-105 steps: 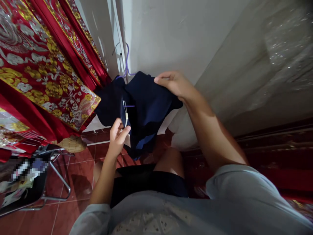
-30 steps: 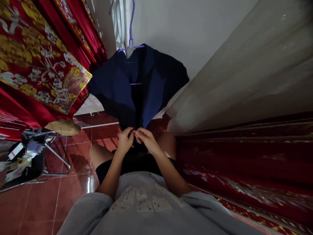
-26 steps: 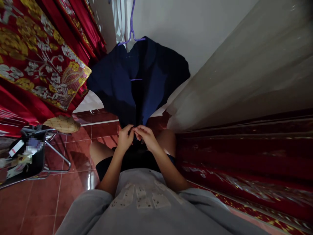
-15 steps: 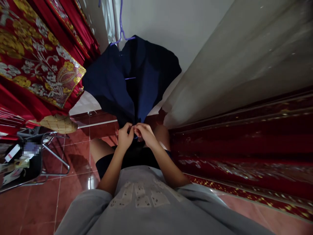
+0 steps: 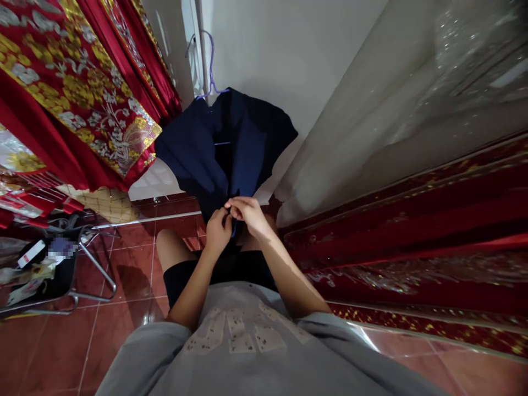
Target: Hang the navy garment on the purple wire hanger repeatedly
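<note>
One black folding chair bears a white packet and jumbled small items. One navy jacket hangs from a purple hanger before a pale wall: likely light and soft, best taken by its front edges, where the fingers of the left hand, then the right hand, pinch the cloth low down.

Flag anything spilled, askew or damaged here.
Only the black, metal-framed chair at left looks untidy, small items jumbled on it. No spill or damage shows; the navy cloth garment hangs from its thin purple hanger.
</note>
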Action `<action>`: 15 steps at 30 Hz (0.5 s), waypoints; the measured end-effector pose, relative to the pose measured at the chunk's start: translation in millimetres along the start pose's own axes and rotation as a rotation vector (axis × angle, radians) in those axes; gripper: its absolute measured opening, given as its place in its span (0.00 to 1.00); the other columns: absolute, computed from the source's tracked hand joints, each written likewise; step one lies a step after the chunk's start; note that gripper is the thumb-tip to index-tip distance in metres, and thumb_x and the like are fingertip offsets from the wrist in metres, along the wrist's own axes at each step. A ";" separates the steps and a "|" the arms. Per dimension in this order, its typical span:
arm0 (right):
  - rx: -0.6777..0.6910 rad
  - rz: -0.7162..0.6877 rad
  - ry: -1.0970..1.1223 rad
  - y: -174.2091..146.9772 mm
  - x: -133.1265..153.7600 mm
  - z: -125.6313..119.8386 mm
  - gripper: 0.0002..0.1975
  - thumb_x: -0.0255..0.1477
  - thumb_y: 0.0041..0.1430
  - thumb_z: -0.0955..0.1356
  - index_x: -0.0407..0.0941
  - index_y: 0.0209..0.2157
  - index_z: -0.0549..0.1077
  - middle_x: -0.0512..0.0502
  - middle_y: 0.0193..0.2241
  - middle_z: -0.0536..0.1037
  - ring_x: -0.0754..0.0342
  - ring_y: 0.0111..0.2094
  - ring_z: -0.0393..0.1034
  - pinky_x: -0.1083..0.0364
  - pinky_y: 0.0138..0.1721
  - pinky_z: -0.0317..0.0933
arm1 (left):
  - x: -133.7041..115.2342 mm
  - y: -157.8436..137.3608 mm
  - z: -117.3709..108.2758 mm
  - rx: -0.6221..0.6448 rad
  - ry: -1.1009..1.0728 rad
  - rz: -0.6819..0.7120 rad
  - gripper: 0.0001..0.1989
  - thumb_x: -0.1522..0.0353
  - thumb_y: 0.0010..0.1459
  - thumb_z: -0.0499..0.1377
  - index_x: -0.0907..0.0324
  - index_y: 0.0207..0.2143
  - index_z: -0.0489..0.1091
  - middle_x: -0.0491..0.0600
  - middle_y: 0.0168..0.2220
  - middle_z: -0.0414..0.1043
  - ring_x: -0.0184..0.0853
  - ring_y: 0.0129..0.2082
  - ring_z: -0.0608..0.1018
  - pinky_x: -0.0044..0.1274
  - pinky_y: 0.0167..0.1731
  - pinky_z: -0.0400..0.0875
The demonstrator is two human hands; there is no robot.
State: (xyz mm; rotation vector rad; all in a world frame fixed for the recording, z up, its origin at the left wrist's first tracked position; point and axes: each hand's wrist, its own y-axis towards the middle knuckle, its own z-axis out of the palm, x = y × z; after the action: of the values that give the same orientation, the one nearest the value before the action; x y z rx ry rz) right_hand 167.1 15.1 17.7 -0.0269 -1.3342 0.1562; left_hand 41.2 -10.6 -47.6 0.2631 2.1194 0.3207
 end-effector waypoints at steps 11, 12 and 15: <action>0.020 -0.302 -0.178 76.7 159.6 36.6 0.19 0.20 0.73 0.60 0.38 0.28 0.73 0.57 0.13 0.62 0.69 0.14 0.46 0.59 0.19 0.37 | -14.0 2.9 31.5 0.063 0.099 0.076 0.06 0.73 0.70 0.55 0.58 0.36 0.68 0.54 0.36 0.70 0.40 0.34 0.74 0.27 0.36 0.67; 0.031 -0.308 -0.201 79.5 157.2 36.5 0.18 0.21 0.73 0.61 0.37 0.28 0.74 0.57 0.13 0.62 0.69 0.14 0.47 0.60 0.20 0.38 | -12.6 4.9 30.8 0.082 0.096 0.070 0.06 0.73 0.69 0.56 0.58 0.36 0.68 0.53 0.35 0.70 0.40 0.34 0.74 0.27 0.36 0.67; 0.070 -0.380 -0.243 90.5 137.8 27.2 0.17 0.26 0.75 0.62 0.34 0.33 0.75 0.57 0.15 0.64 0.69 0.16 0.52 0.63 0.22 0.43 | -6.1 17.5 18.9 0.164 0.063 0.071 0.06 0.73 0.69 0.57 0.59 0.35 0.70 0.51 0.33 0.71 0.39 0.33 0.75 0.27 0.39 0.70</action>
State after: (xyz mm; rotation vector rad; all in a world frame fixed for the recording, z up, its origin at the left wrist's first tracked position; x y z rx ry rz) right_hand 163.0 120.5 147.3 0.3115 -1.5494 -0.1204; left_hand 61.5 6.4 -46.9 0.4303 2.2053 0.1987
